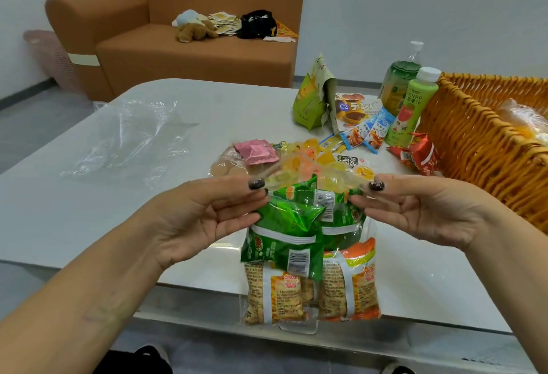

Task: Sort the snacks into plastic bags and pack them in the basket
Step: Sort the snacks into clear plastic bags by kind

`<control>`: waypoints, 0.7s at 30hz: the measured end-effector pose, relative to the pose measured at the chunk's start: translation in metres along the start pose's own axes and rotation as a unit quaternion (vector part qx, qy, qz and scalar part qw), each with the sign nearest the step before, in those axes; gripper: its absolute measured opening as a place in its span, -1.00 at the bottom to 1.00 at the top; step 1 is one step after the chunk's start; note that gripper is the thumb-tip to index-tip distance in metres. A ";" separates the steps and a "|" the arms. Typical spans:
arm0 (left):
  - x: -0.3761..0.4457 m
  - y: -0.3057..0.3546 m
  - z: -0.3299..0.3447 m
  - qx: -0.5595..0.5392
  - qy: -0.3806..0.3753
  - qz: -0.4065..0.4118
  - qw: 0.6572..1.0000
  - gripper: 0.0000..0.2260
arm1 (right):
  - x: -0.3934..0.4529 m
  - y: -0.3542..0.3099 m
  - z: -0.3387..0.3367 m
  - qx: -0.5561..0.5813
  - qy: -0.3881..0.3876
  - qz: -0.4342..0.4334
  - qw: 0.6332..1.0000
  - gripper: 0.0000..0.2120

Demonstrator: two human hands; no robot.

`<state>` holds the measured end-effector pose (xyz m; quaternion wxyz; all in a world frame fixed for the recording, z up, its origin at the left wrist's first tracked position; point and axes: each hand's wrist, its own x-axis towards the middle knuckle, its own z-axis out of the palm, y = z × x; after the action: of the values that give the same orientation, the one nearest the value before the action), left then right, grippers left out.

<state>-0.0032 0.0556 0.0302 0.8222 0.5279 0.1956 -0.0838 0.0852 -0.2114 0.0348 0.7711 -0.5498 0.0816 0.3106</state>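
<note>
While both the left hand (207, 219) and right hand (421, 210) pinch its top corners, the clear plastic bag (311, 255) of green and orange snack packets hangs over the white tabletop's (89, 195) near edge.

The wicker basket (474, 148) is cut off at the right edge, its contents blurred beyond telling.

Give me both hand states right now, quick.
Left hand: pinches the left top edge of the bag of snacks.
Right hand: pinches the right top edge of the same bag.
</note>
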 end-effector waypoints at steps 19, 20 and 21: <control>0.010 0.015 -0.014 0.082 -0.023 -0.021 0.996 -0.74 | 0.009 -0.011 -0.013 -0.106 -0.101 -0.019 0.989 -0.48; 0.011 0.012 -0.013 0.093 -0.025 -0.029 0.995 -0.81 | 0.009 -0.009 -0.012 -0.108 -0.101 -0.015 0.989 -0.60; 0.013 0.009 -0.015 0.097 -0.024 -0.034 0.994 -0.79 | 0.009 -0.007 -0.012 -0.106 -0.102 -0.010 0.989 -0.69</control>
<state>0.0080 0.0735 0.0275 0.7684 0.5959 0.1843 -0.1433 0.0989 -0.2202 0.0319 0.7155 -0.5948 -0.0362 0.3645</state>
